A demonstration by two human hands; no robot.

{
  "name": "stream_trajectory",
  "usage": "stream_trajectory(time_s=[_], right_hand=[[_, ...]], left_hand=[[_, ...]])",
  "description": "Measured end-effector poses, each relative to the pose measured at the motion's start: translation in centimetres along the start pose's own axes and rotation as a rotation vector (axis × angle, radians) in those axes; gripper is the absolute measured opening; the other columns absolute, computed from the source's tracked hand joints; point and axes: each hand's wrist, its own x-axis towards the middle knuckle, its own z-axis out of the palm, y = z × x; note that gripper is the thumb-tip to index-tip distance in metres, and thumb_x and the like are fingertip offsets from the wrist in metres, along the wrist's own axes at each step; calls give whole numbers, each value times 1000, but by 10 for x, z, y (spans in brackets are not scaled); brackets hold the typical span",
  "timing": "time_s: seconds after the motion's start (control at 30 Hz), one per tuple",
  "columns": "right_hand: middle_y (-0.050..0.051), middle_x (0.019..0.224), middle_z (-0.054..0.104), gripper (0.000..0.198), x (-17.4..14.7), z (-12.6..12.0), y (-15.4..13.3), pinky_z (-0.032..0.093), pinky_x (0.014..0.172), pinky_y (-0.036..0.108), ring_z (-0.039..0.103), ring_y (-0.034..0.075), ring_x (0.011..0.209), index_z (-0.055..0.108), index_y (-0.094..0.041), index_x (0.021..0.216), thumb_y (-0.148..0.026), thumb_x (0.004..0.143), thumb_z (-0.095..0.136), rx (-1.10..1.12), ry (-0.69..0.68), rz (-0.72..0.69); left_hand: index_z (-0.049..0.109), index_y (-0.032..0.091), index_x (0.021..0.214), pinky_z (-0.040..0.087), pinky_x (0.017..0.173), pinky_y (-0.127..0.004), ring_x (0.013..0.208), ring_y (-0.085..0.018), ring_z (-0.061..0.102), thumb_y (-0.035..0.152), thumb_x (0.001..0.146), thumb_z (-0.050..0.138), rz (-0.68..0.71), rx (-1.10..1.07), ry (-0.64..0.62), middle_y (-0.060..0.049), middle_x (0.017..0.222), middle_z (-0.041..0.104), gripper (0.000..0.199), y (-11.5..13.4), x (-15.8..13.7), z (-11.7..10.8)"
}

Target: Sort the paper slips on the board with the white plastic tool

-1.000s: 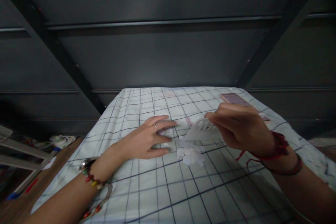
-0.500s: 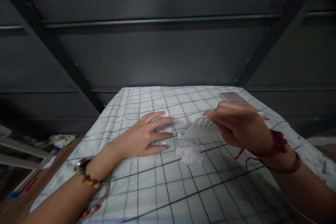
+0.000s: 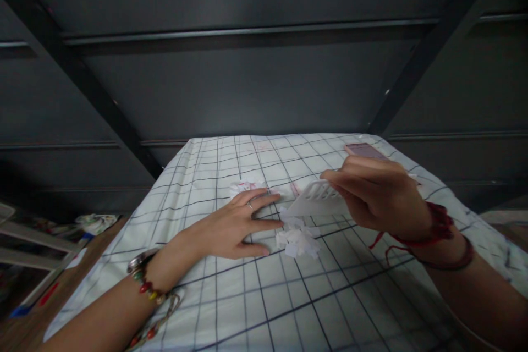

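My left hand (image 3: 235,225) lies palm down with its fingers spread, and nothing shows in it. Its fingertips are close to a small pile of white paper scraps (image 3: 299,238). Beyond its knuckles sits a second heap of scraps (image 3: 247,184) with pinkish marks, partly covered by the hand. My right hand (image 3: 375,192) is closed on a flat white slotted piece (image 3: 315,203), which looks like plastic. That piece is held tilted, its lower edge just behind the nearer pile. I cannot tell whether the edge touches the cloth.
A white cloth (image 3: 264,291) with dark grid lines covers the surface. Behind my right hand lies a pink phone (image 3: 365,150), partly hidden. A dark panelled wall (image 3: 247,88) rises at the far edge. On the floor at left stands a pale frame (image 3: 37,253).
My left hand has moved slightly toward me and to the right, uncovering more of the far heap. My right hand and the white slotted piece have barely moved.
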Motion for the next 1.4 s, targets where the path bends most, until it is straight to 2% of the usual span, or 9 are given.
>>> stream_trajectory(time_s=[0.23, 0.4, 0.47, 0.57, 0.67, 0.8, 0.9, 1.13, 1.4], right_hand=[[-2, 52, 44, 19, 1, -2, 2, 26, 47, 26, 38, 12, 51, 52, -18, 76, -5, 72, 37, -14, -76, 24], [-1, 52, 45, 20, 0, -2, 2, 27, 47, 26, 39, 12, 51, 52, -16, 78, -4, 71, 39, 20, -48, 35], [-1, 52, 45, 20, 1, -2, 1, 26, 47, 26, 39, 12, 52, 53, -16, 79, -5, 71, 38, 11, -49, 53], [-1, 52, 44, 20, 2, -2, 0, 26, 47, 26, 39, 12, 51, 53, -17, 76, -5, 72, 38, -20, -103, 77], [-1, 51, 45, 18, 1, -3, 1, 27, 47, 26, 40, 12, 51, 52, -17, 70, -6, 72, 38, -2, -128, 74], [-1, 52, 46, 16, -1, -5, 2, 27, 48, 26, 41, 12, 51, 51, -17, 73, -6, 73, 39, 36, -74, 52], [-2, 53, 46, 18, 0, -3, -1, 26, 47, 26, 39, 11, 51, 51, -17, 82, -5, 75, 39, 35, 6, 21], [-3, 54, 42, 25, 7, 5, -15, 25, 46, 26, 32, 11, 50, 49, -15, 94, -4, 77, 35, 74, 68, -121], [-2, 55, 44, 26, 8, 4, -15, 26, 47, 27, 34, 11, 52, 49, -15, 94, -1, 76, 36, 35, 70, -131]], left_hand=[[54, 22, 116, 17, 103, -48, 128, -32, 18, 46, 83, 53, -7, 15, 15, -10, 141, 24, 41, 1, 2, 1], [61, 16, 100, 20, 103, -46, 125, -31, 25, 40, 88, 48, -11, 48, 77, -12, 135, 35, 30, 1, 2, -5], [60, 16, 104, 22, 102, -46, 123, -30, 28, 39, 89, 46, -41, 58, 99, -12, 132, 38, 31, 1, 1, -6], [55, 21, 115, 21, 101, -49, 124, -32, 27, 44, 85, 52, -39, 70, 47, -9, 137, 33, 38, -1, 1, -6], [59, 23, 111, 20, 101, -50, 125, -34, 24, 45, 83, 55, -20, 112, -2, -7, 140, 29, 36, -5, -1, -9], [64, 19, 96, 22, 101, -48, 125, -31, 24, 37, 88, 49, -40, 161, 108, -7, 134, 38, 25, -7, -5, -19], [59, 19, 107, 24, 100, -48, 125, -30, 23, 32, 87, 50, -69, 125, 163, -9, 134, 36, 26, -7, -7, -20], [36, 20, 131, 21, 101, -52, 127, -35, 15, 47, 78, 60, -159, 45, 83, -13, 140, 22, 64, -19, -14, -1], [29, 15, 133, 21, 101, -50, 127, -33, 15, 38, 86, 52, -236, 106, 91, -16, 138, 23, 58, -20, -12, 4]])
